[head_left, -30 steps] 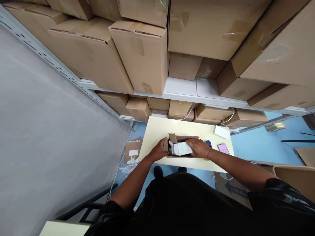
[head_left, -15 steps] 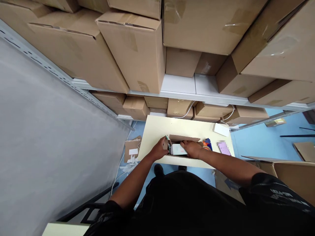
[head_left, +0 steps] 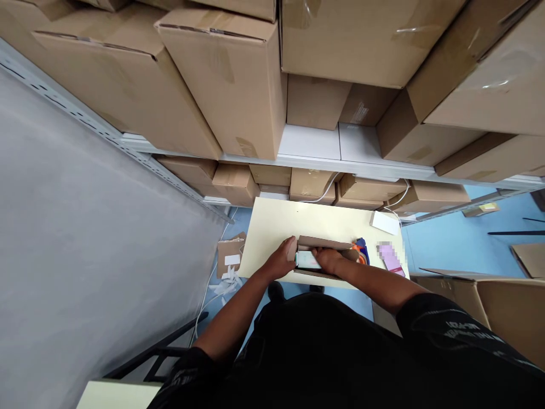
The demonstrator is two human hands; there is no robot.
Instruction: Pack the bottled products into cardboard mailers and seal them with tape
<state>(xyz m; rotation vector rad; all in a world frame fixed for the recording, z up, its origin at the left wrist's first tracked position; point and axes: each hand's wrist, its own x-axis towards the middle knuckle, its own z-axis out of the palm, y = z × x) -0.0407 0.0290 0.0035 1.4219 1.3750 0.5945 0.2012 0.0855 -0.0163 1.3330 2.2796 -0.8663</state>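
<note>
— Fingers of the left hand (head_left: 281,262) are seen pressed against the left end of the small brown cardboard carton (head_left: 324,257), closed on its end flap.

— And the pale teal and white product box (head_left: 307,260)?

— It is lodged inside the carton's left part, on the cream table (head_left: 272,227), with the right hand (head_left: 330,260) laid over it, fingers curled on it. Seating looks to be the step in hand; next, the box should be pushed flat so the flaps can be folded. An orange and blue tool (head_left: 361,251) lies just beside.
</note>
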